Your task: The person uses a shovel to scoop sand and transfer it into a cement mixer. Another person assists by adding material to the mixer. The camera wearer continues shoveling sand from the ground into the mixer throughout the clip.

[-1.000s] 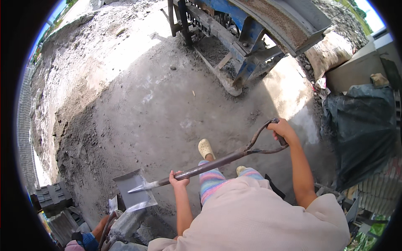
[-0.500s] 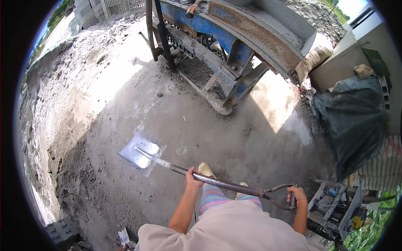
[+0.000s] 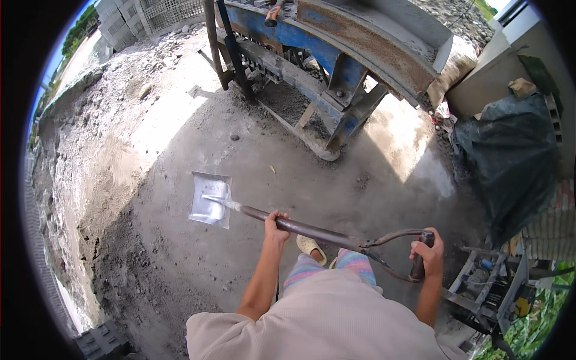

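Note:
Across the front of my body I hold a shovel point(image 3: 312, 231) with a dark shaft and a flat, shiny metal blade point(image 3: 211, 210). My left hand point(image 3: 276, 226) is closed round the shaft partway down. At the other end my right hand point(image 3: 428, 252) grips the D-shaped handle. The blade points left, over the grey ground point(image 3: 252, 162), with no visible load on it. Whether the blade touches the ground I cannot tell. One pale clog point(image 3: 311, 246) on my foot shows below the shaft.
A blue, rusty machine point(image 3: 324, 54) stands ahead, an orange-handled tool point(image 3: 273, 14) on top of it. Loose gravel and sand point(image 3: 114, 234) slope up on the left. A dark tarp point(image 3: 507, 162) covers a heap on the right, near a metal-framed machine point(image 3: 486, 288). Grey blocks point(image 3: 120, 24) are stacked far left.
The blade has turned and moved a little right and up, and the handle end has risen with my right hand. My feet have shifted. Both hands keep their grip.

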A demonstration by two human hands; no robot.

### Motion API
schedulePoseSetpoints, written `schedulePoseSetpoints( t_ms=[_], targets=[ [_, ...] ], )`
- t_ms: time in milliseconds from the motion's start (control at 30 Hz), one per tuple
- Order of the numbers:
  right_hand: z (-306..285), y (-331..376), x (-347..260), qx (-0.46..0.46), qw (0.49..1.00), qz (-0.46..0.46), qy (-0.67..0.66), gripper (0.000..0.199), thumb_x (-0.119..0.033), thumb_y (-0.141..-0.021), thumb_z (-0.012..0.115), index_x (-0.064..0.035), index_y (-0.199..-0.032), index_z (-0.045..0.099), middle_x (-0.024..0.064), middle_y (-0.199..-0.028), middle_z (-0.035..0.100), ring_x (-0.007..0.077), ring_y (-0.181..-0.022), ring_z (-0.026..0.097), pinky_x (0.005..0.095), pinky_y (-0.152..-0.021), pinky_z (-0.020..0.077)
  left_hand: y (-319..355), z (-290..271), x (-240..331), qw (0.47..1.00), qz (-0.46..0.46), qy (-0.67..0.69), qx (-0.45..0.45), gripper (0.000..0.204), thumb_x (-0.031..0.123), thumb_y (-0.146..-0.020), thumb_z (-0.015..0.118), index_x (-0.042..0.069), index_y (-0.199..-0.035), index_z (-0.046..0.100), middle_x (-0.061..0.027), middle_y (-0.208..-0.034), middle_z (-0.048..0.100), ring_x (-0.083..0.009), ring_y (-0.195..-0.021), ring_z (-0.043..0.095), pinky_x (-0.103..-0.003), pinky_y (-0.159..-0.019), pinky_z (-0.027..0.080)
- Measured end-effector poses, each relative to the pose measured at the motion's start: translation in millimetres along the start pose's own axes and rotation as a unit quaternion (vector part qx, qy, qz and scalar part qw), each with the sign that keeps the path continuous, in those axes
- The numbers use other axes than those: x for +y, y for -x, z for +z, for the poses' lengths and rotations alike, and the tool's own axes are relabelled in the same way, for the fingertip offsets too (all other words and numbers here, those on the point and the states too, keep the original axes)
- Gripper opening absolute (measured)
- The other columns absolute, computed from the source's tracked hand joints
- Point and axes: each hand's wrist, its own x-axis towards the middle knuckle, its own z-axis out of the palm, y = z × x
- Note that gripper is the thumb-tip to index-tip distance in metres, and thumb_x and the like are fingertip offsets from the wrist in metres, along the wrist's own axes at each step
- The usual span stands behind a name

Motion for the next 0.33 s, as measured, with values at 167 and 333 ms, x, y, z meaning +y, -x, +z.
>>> schedulePoseSetpoints(
  t_ms=[167, 333],
  targets=[
    [153.7, -12.9, -48.8, -0.215, 0.88, -0.391, 0.161, 0.026, -0.01, -0.058, 0.064, -0.0041, -0.079, 0.048, 0.004, -0.059, 0.051, 0.0139, -0.05, 0.051, 0.0259, -0.047, 0.0392, 24.2, 13.1, 100.7, 0.994, 0.086, -0.004, -0.069, 0.01, 0.016, -0.076, 0.051, 0.006, -0.074, 0.048, -0.0063, -0.068, 0.053, -0.0209, -0.065, 0.053, -0.035, -0.066, 0.046],
    [305.2, -41.9, -99.2, -0.324, 0.668, -0.658, 0.127, 0.036, -0.014, -0.051, 0.068, -0.0053, -0.081, 0.052, 0.0044, -0.06, 0.053, 0.0196, -0.05, 0.052, 0.0284, -0.046, 0.0379, 77.4, 43.1, 199.8, 0.941, 0.2, -0.169, -0.212, 0.026, 0.028, -0.084, 0.042, 0.005, -0.094, 0.048, -0.0069, -0.083, 0.055, -0.0207, -0.079, 0.054, -0.033, -0.077, 0.044]
  ],
)
